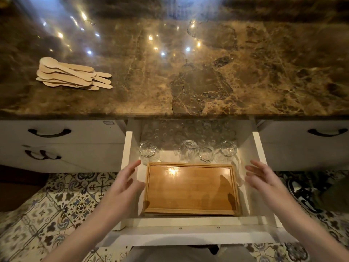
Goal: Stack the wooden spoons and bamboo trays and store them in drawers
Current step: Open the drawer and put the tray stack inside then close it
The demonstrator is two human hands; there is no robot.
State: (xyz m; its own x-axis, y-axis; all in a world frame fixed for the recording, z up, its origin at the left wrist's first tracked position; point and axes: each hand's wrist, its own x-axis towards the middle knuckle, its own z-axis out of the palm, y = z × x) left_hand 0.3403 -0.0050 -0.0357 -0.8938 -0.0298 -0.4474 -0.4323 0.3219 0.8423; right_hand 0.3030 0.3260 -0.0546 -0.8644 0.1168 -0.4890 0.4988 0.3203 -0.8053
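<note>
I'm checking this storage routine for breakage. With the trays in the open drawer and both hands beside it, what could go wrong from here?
1. The glass jars stand right behind the bamboo trays; pushing the trays back, or shutting the drawer hard, could knock the jars.
2. The left hand and right hand flank the drawer walls; closing it carelessly might pinch fingers.
3. The wooden spoons lie loosely piled on the countertop and could scatter when lifted.

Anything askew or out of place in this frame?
Nothing damaged or spilled. The wooden spoons lie in a loose, fanned pile on the countertop, not squared. The bamboo trays sit flat in the open drawer.
</note>
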